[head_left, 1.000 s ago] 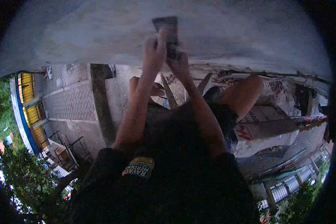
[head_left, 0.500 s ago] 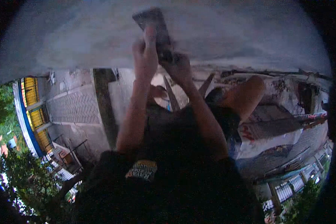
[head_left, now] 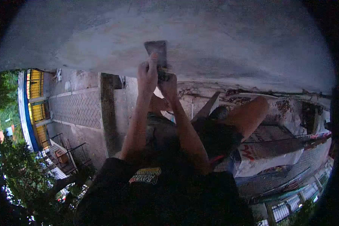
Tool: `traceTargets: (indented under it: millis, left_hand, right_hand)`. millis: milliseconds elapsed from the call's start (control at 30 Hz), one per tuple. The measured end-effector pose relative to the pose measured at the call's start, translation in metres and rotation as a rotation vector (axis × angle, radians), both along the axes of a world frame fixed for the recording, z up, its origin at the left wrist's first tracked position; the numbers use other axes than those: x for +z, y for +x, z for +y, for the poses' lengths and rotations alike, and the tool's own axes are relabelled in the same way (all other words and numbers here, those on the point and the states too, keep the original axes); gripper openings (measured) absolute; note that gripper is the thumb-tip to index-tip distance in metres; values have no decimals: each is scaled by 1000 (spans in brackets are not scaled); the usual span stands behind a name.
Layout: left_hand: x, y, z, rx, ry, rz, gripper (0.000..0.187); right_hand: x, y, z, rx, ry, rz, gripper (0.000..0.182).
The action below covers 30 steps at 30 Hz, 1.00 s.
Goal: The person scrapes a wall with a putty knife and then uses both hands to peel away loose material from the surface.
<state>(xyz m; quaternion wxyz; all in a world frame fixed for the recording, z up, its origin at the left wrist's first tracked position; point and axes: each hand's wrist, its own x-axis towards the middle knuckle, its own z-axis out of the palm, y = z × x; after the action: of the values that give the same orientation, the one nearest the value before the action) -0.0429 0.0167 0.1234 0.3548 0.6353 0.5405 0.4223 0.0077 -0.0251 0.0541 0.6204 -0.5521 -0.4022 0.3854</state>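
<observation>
A dark, flat, trowel-like tool [head_left: 160,49] lies against a broad grey plaster-like surface [head_left: 233,41] at the top centre of the head view. My left hand [head_left: 148,77] is closed at the tool's left side, with a finger or thumb pressed on its flat part. Just right of it and lower, my right hand [head_left: 168,86] is wrapped round the tool's lower end, which looks like a handle. Both forearms reach up from the dark shirt. Dim light and blur hide the fine detail of the fingers.
A bent bare leg [head_left: 248,115] shows at the right, near a pointed plank [head_left: 208,107]. On the left are a patterned paved strip [head_left: 77,109], a dark post-like edge [head_left: 108,113], a yellow railing [head_left: 35,83] and trees [head_left: 26,177]. A pale sheet [head_left: 269,162] lies lower right.
Both hands and the tool sit lower in the view, and the tool looks more upright. My right hand is closer to my left. The whole view has shifted slightly.
</observation>
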Motion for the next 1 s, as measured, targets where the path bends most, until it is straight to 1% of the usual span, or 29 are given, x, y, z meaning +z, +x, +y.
traceTargets:
  millis: [67,100,133,167,233,267,300,333,367,400,433,500,533,567,600,667,700,733,767,800,833,867,933,967,1000]
  left_hand:
    - [13,-4,-5,-45,-186,-229,52]
    - [13,-5,-5,-14,-216,-106,53]
    - [8,-7,-8,-9,-150,-39,52]
    - [-3,-6,-12,-3,-78,27,52]
    - [9,-5,-13,16,-129,41,51]
    - [12,-4,-10,-17,-188,-84,50]
    - [24,0,-13,-43,-261,-209,49]
    - [29,0,-14,-64,-322,-336,48]
    - [-2,-15,-1,-4,-302,20,45]
    - [-20,-16,-4,-30,-70,-11,42]
    - [-38,-16,-8,-56,163,-26,40]
    - [-17,-13,-3,-96,106,-61,35]
    - [-24,-22,7,-162,-117,-154,34]
    - [-28,-23,6,-180,-261,-172,34]
    - [-32,-24,4,-193,-405,-182,34]
    - [-21,-13,-1,-125,-493,-40,35]
    - [-18,-9,-10,-77,-250,-75,40]
    - [-14,-5,-19,-27,-6,-81,50]
    - [-14,-11,-15,-26,-162,-7,50]
    - [-19,-14,-11,-34,-324,70,51]
    - [-34,-14,-11,-43,-113,44,51]
    - [-51,-14,-10,-50,99,34,52]
    - [-53,-14,-4,-83,-274,-138,52]
    - [-53,-14,-6,-80,-292,-106,52]
    - [-45,-14,-9,-74,-300,-75,52]
  right_hand:
    - [-1,5,-6,26,-104,-26,17]
    - [0,9,-8,46,-150,-42,16]
    - [4,11,-5,67,-179,-64,16]
    - [-18,4,-2,4,-58,41,16]
    - [-5,7,-6,78,-107,-217,18]
    - [-3,8,-11,112,-151,-342,19]
    - [12,10,-13,18,38,-525,21]
    - [5,9,-16,7,29,-454,19]
    - [-4,7,-13,-6,34,-383,18]
    - [-14,6,-9,-22,53,-312,16]
    - [-44,3,-7,43,36,-413,12]
    - [-23,1,-9,57,-5,-426,12]
    - [-12,2,-15,60,-50,-428,12]
    - [14,8,-14,39,-18,-432,13]
    - [2,9,-14,31,-13,-313,14]
    - [-39,5,-15,28,-26,-78,16]
    - [-59,2,-14,27,-44,36,17]
    - [-81,-2,-21,47,-116,142,19]
    - [-90,-2,-20,66,-184,243,20]
    - [-77,-1,-14,62,-231,191,21]
    - [-50,-3,-15,48,-295,144,22]
    - [-38,-4,-23,35,-371,98,23]
    - [-61,0,-22,20,-202,-208,27]
    - [-68,-1,-22,-20,-210,-76,28]
    - [-61,-1,-16,-56,-208,56,29]
